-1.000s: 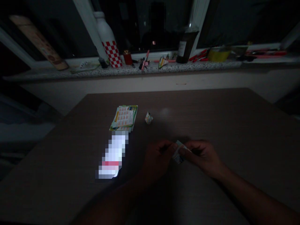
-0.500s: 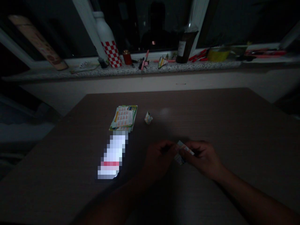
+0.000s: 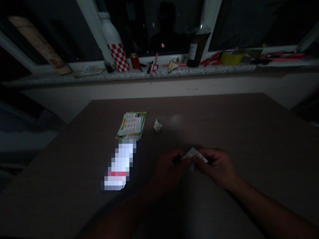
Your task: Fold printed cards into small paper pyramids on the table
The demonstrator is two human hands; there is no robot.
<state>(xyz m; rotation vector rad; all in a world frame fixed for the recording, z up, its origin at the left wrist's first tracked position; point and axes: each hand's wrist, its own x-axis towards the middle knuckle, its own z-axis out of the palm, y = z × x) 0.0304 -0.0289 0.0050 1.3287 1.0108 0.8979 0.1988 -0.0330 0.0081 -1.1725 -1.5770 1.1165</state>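
A small folded piece of printed paper [image 3: 193, 152] is pinched between both hands above the table [image 3: 236, 126]. My left hand [image 3: 170, 167] grips its left side, the thumb on top. On the right side my right hand [image 3: 219, 166] holds it, with the thumb pressed near the other thumb. The fingers under the paper are hidden. Beyond the hands stands a small folded paper shape [image 3: 157, 125]. A stack of printed paper sheets [image 3: 131, 124] lies to its left, and a lit phone [image 3: 121, 164], its screen blurred out, rests just below the stack.
Behind the table runs a speckled windowsill [image 3: 147, 75]. On it stand a white bottle with red checks [image 3: 116, 46], a red jar [image 3: 135, 61], a dark bag with a label [image 3: 196, 49], a yellow container [image 3: 231, 58], several pens and another folded paper piece [image 3: 172, 65].
The paper between my hands has turned, and its upper part now shows as a pointed, flatter shape. My left thumb has moved in close to the right thumb. Everything else stays put.
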